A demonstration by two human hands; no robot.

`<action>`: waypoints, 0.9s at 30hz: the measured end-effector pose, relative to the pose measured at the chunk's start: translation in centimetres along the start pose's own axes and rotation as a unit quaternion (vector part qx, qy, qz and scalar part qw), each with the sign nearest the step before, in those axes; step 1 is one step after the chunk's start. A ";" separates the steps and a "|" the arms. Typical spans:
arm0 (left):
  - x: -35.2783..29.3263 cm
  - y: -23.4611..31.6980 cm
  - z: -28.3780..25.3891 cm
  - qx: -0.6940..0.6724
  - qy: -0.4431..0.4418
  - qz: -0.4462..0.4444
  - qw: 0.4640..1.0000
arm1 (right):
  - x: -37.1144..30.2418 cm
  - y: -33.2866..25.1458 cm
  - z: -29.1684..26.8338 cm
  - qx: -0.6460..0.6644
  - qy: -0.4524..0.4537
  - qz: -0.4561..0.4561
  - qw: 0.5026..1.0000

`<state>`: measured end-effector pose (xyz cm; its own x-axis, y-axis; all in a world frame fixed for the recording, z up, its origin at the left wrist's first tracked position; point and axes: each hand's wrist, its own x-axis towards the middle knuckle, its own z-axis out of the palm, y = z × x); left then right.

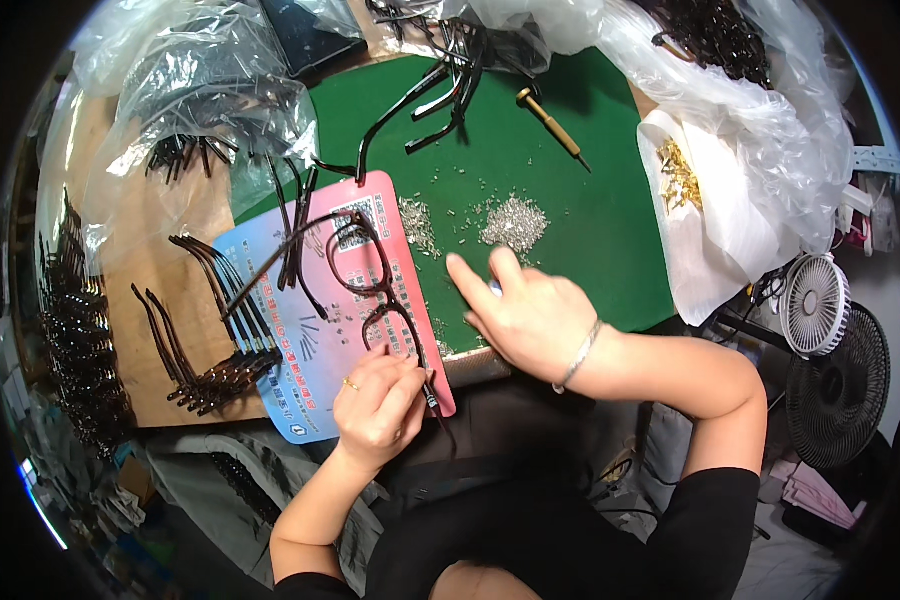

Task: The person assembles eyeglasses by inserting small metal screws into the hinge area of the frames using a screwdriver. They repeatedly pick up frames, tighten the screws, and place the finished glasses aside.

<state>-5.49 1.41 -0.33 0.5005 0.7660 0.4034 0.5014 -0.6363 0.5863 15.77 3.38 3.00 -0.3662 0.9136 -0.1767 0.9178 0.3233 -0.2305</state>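
Observation:
My left hand point(378, 405) is closed at the near edge of the table. Its fingers pinch a dark brown eyeglass frame point(391, 290) near a hinge, and a temple hangs below the hand. The frame's other temple stretches up and left over a blue-and-pink printed sheet point(320, 400). My right hand point(535, 315) is over the green mat point(610, 230), thumb and fingers apart. It is just below a pile of tiny silver metal parts point(515, 222). A small pale patch shows between its fingers; I cannot make out what it is.
A brass-handled screwdriver point(550, 125) lies on the mat's far side. Loose dark temples point(300, 225) rest on the sheet, with more rows point(210, 385) to the left. Gold-coloured parts point(678, 175) sit on white wrapping at right. Clear plastic bags point(210, 90) border the far side; fans point(815, 305) stand right.

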 end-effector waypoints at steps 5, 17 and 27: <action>-0.7 0.0 0.6 -0.035 0.035 0.001 0.999 | -3.3 0.5 -1.8 0.090 -0.024 0.013 0.996; -0.4 0.1 0.1 -0.054 0.009 -0.037 0.998 | -3.0 0.6 0.1 0.087 0.067 -0.037 0.993; -0.3 1.2 0.7 -0.041 0.008 -0.045 0.998 | -2.9 -0.2 0.3 0.049 0.083 0.002 0.995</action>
<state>-4.53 0.30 -0.26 0.4444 0.8213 0.3577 0.4838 -0.5561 0.6758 16.63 0.62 3.23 -0.3245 0.9457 -0.0183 0.8969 0.3015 -0.3235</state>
